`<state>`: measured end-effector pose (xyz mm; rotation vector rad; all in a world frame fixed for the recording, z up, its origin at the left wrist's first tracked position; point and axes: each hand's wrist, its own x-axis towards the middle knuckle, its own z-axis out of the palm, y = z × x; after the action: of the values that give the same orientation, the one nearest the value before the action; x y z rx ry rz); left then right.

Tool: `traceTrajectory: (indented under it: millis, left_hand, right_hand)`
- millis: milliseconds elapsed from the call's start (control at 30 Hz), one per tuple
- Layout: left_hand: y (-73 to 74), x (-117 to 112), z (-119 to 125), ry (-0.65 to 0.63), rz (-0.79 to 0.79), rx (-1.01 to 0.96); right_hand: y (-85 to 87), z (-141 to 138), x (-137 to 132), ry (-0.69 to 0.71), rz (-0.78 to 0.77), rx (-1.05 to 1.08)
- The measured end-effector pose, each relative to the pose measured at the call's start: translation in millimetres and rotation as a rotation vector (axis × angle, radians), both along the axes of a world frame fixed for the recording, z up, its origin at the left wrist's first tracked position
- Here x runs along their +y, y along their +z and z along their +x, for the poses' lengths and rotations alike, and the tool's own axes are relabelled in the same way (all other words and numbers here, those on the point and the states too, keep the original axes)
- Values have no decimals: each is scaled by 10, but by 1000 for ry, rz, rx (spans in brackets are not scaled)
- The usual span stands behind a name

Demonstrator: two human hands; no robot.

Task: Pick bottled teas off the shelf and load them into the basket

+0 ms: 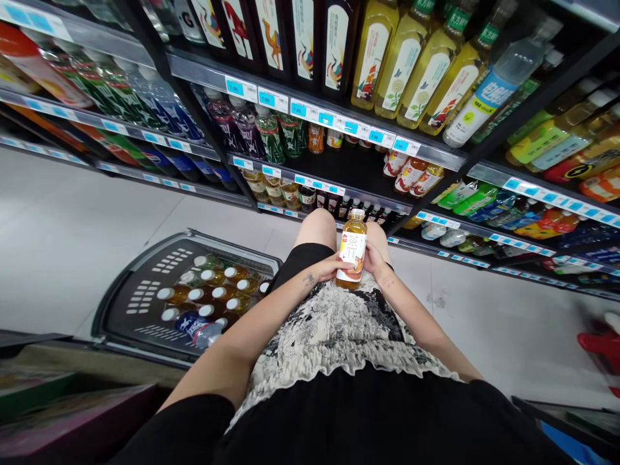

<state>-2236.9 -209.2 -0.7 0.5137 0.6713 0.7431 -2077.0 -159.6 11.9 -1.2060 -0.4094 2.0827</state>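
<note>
Between my two hands, just above my lap, stands a nearly upright bottle of amber drink (352, 252) with a white cap and a white label with orange and red on it. My left hand (330, 267) has its fingers closed on the lower left side of the bottle, the thumb lying over the label. From the other side my right hand (372, 257) wraps round it, its fingers partly hidden behind the bottle. Left of my legs on the floor is a dark grey shopping basket (140, 284) holding several white-capped bottles (220, 292) and a blue-labelled bottle (196, 327) lying on its side.
Shelves of drinks stretch across the front, with a price rail (339, 121) along each edge. Yellow drink bottles (404, 71) line the upper shelf; small red-labelled bottles (411, 174) sit below. A dark-edged display (72, 400) stands behind at lower left. Something red (600, 345) blurs at right.
</note>
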Motion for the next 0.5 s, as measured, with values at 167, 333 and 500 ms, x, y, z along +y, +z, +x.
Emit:
traceTrajectory:
  millis: [167,333,500]
  left_hand:
    - [-1,-1,-1,-11,4,4]
    - [-2,3,-20,-56,53,5]
    - [8,14,-48,-127,127,-47]
  right_hand:
    - [-53,7,12,2,23,-7]
    - [-67,54,9,-3,114,-27]
    - [-59,159,-12,0,141,-15]
